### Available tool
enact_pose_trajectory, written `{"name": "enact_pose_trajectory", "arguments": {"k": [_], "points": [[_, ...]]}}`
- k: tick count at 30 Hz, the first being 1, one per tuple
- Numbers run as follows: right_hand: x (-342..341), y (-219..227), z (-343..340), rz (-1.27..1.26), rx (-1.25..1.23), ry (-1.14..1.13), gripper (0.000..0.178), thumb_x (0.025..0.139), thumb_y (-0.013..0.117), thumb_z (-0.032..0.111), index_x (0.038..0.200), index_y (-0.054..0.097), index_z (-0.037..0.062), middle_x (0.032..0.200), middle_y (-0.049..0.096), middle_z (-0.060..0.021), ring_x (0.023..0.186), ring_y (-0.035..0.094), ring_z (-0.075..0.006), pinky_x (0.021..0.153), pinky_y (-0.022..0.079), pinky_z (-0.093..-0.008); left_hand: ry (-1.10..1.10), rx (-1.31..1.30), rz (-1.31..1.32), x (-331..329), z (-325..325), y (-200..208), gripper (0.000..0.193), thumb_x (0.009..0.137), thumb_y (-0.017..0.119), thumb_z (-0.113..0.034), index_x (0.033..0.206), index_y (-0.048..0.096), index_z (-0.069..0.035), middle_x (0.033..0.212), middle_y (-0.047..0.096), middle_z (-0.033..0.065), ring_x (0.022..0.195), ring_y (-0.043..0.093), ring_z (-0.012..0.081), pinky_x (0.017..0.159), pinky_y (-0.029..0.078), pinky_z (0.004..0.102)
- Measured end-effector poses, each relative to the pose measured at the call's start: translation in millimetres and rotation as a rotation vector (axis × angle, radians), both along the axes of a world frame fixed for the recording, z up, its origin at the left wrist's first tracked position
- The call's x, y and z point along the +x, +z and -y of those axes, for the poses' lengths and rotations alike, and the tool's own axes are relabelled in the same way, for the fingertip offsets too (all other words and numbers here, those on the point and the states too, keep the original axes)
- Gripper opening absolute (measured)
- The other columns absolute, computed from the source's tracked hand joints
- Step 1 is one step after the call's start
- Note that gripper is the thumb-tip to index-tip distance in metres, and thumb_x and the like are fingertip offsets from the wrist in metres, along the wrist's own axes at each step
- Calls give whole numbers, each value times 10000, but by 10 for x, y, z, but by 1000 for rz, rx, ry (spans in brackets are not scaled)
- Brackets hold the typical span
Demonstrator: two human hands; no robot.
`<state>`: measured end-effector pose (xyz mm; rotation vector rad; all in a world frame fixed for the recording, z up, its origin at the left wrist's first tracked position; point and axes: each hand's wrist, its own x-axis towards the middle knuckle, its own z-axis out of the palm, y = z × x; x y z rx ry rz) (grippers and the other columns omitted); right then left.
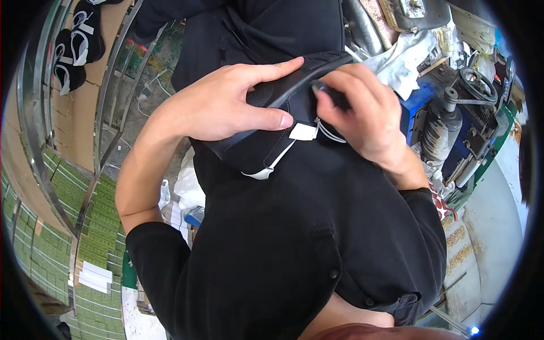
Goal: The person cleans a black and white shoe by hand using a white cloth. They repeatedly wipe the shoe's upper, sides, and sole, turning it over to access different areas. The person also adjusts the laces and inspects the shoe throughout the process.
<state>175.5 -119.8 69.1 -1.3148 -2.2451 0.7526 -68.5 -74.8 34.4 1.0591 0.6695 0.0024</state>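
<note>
A black shoe (249,152) lies on its side across my lap, with stitched seams, a textured dark sole and a pale edge at its collar. My left hand (218,105) grips it from the left, the thumb pressed on the upper and the forefinger stretched along the sole's side. At the upper's right part, my right hand (365,110) is closed with bent fingers round a small dark object (323,86), whose greyish tip shows beside the thumb; its kind cannot be made out. Between the hands sits a white tag (303,131), and pale laces (330,133) hang under my right hand.
A metal rack on the left holds black shoes (86,42) on cardboard, with green stacked boxes (102,232) below. To the right stand a machine with a dark ribbed cylinder (442,133), a handwheel (477,84) and a whitish cloth (403,62).
</note>
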Motion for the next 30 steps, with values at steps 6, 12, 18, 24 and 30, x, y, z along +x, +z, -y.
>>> {"name": "enact_pose_trajectory", "arguments": {"k": [6,12,18,24,30], "points": [[-58,-25,45,-41,-33,37,265,756,802,1,993,684,12,886,677,-118,726,667,-240,635,542,-312,53,-95,68,-4,0,-85,785,871,741,-63,1558,362,-32,1272,634,72,1033,584,79,917,481,240],[258,93,21,-32,68,-219,219,785,815,22,983,724,4,879,683,-93,708,673,-200,613,540,-280,106,-291,160,-102,-31,-263,773,877,704,-158,1555,354,-40,1283,603,119,1193,553,195,1072,388,341],[-77,-205,58,36,73,95,243,832,736,96,1041,653,3,914,608,-94,724,666,-236,641,553,-336,123,-178,82,7,0,-219,603,968,642,-179,1514,418,-55,1150,632,80,1091,574,132,975,435,290],[191,-87,77,96,158,165,326,725,706,87,1021,628,-28,909,597,-115,701,657,-252,613,558,-369,164,-269,101,14,-6,-230,584,968,655,-178,1487,445,-9,1111,667,52,986,593,77,886,480,242],[185,-141,-44,182,242,277,322,747,709,99,1036,646,-29,963,622,-132,721,672,-251,604,566,-337,147,-222,39,-35,19,-250,612,959,665,-167,1494,435,24,1249,658,79,1114,602,103,981,476,265]]}}
